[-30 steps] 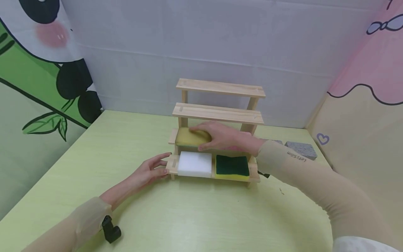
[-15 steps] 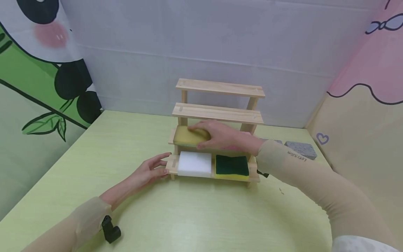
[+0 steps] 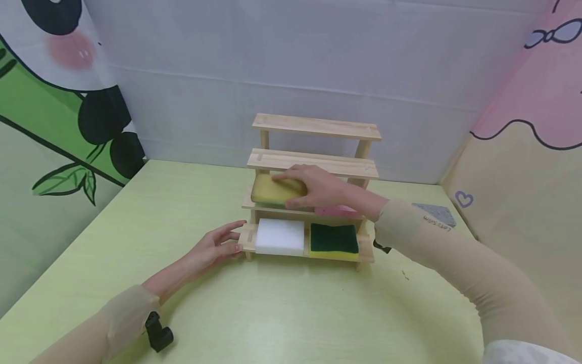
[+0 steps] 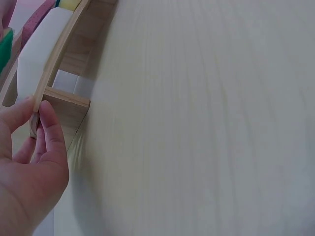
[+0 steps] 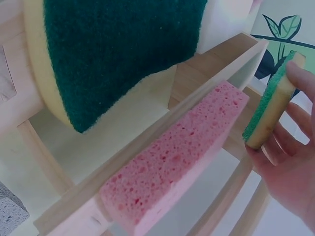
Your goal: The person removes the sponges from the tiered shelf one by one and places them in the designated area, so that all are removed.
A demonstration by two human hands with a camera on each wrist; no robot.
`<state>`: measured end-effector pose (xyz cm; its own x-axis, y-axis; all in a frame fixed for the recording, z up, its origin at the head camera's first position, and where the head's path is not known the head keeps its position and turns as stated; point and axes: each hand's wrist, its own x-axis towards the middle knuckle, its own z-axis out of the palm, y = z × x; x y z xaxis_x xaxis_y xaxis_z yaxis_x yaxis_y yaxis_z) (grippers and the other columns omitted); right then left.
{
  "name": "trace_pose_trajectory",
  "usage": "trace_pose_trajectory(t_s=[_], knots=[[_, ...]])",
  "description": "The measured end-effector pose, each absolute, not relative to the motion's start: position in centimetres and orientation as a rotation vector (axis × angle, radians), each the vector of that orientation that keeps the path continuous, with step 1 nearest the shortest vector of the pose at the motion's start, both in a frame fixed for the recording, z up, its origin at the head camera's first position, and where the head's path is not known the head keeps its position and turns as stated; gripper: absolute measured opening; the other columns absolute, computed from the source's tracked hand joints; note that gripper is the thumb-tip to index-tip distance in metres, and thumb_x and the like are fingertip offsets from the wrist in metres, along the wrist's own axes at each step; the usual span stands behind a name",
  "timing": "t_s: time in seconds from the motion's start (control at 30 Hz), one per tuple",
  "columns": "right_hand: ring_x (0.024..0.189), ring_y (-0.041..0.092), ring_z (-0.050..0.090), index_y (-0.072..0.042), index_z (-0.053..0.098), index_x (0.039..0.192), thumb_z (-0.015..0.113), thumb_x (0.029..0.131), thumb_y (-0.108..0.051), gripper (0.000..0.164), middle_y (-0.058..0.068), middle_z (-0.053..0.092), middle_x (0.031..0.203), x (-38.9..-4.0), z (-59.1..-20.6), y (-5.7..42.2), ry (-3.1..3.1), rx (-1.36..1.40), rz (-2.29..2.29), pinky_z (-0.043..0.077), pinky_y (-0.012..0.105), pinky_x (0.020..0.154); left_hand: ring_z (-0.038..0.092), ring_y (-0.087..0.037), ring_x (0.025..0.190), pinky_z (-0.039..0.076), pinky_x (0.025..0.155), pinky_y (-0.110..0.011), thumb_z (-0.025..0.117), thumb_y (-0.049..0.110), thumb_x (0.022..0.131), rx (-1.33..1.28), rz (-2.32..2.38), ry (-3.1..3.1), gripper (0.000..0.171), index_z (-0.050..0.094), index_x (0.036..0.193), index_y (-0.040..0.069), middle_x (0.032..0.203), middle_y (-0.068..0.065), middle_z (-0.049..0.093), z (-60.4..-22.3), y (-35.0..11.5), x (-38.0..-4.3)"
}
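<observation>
My right hand (image 3: 318, 186) holds a yellow sponge (image 3: 273, 189) raised just over the left part of the second step of a wooden tiered rack (image 3: 313, 161). In the right wrist view, thumb and fingers grip this sponge (image 5: 276, 105) by its edges, and its green scouring side shows. My left hand (image 3: 211, 249) pinches the left end of the bottom step between thumb and fingers, as the left wrist view shows at the board (image 4: 47, 83). On that step lie a white sponge (image 3: 279, 236) and a yellow sponge with a dark green pad (image 3: 334, 238). A pink sponge (image 5: 172, 157) lies on the second step.
The rack's upper two steps rise behind the right hand, the top one (image 3: 318, 126) being near the back wall. A grey speckled block (image 3: 435, 213) lies at the table's right, partly behind the right sleeve. Yellow-green tabletop (image 3: 291, 308) stretches in front.
My right hand has lifted the yellow sponge up off the second step, uncovering more of that board and the pink sponge. The left hand stays at the rack's end.
</observation>
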<state>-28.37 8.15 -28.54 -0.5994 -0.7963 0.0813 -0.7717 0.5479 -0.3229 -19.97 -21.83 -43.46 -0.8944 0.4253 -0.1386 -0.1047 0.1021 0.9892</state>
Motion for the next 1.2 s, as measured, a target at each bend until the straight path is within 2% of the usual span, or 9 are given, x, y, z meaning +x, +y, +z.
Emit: trace_pose_trajectory(t_s=[0.27, 0.53, 0.83, 1.2], knots=[[0.139, 0.024, 0.046, -0.019, 0.048, 0.147, 0.075, 0.088, -0.034, 0.067, 0.005, 0.052, 0.148, -28.6, -27.8, 9.1, 2.707, -1.401, -0.555, 0.033, 0.045, 0.119, 0.064, -0.009, 0.104, 0.055, 0.091, -0.022, 0.062, 0.012, 0.097, 0.336, 1.847, 2.002, 0.071, 0.024, 0.157, 0.010, 0.126, -0.005, 0.057, -43.7, -21.8, -20.2], [0.137, 0.022, 0.048, -0.019, 0.052, 0.144, 0.075, 0.087, -0.033, 0.063, 0.003, 0.056, 0.145, -28.6, -27.2, 10.4, 2.748, -1.423, -0.593, 0.037, 0.043, 0.116, 0.064, -0.009, 0.106, 0.055, 0.092, -0.022, 0.060, 0.011, 0.098, 0.360, 1.855, 1.998, 0.070, 0.023, 0.157, 0.009, 0.124, -0.002, 0.058, -43.8, -21.7, -20.4], [0.138, 0.021, 0.047, -0.021, 0.053, 0.143, 0.074, 0.088, -0.032, 0.060, 0.001, 0.055, 0.146, -28.5, -26.5, 12.2, 2.770, -1.415, -0.645, 0.036, 0.045, 0.117, 0.064, -0.009, 0.105, 0.056, 0.091, -0.023, 0.061, 0.012, 0.097, 0.332, 1.867, 1.976, 0.071, 0.023, 0.157, 0.011, 0.123, -0.003, 0.057, -43.8, -21.5, -20.6], [0.135, 0.026, 0.050, -0.017, 0.054, 0.142, 0.074, 0.087, -0.027, 0.059, 0.006, 0.056, 0.144, -28.5, -26.2, 14.8, 2.803, -1.421, -0.702, 0.038, 0.047, 0.115, 0.064, -0.009, 0.104, 0.056, 0.091, -0.023, 0.062, 0.012, 0.097, 0.334, 1.844, 2.001, 0.071, 0.024, 0.157, 0.010, 0.123, -0.004, 0.057, -44.0, -21.4, -20.5]])
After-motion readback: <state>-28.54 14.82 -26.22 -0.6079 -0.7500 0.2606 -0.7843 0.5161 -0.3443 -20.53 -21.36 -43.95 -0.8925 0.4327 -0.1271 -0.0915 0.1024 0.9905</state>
